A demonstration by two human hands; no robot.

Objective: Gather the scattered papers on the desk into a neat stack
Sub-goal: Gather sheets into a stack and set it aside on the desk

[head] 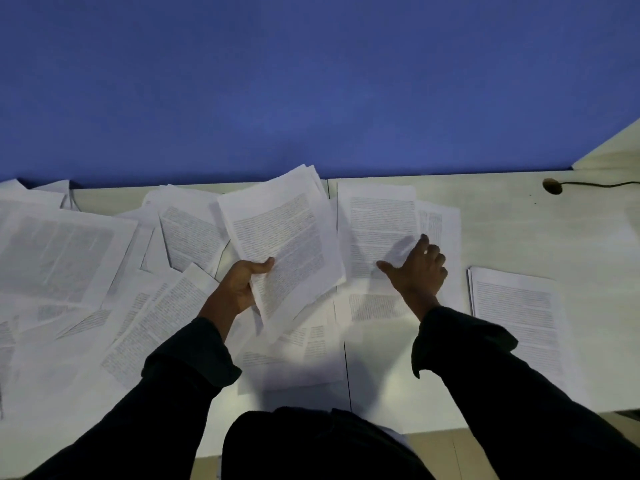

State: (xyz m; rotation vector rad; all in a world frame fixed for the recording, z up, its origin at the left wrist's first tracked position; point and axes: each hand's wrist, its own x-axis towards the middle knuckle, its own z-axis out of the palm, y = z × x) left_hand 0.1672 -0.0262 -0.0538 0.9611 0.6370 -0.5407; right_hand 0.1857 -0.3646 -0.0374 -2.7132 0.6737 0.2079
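Note:
My left hand grips a bundle of printed sheets by its lower left edge and holds it lifted and tilted over the desk. My right hand lies on a printed sheet at the desk's middle right, thumb spread to the left, fingers bent over the page's right part. Several loose printed papers lie scattered and overlapping across the left half of the desk. A squared pile of sheets lies to the right of my right hand.
A blue partition stands along the desk's far edge. A cable hole with a black cable sits at the far right. A seam runs between two desk tops. My dark sleeves cross the near edge.

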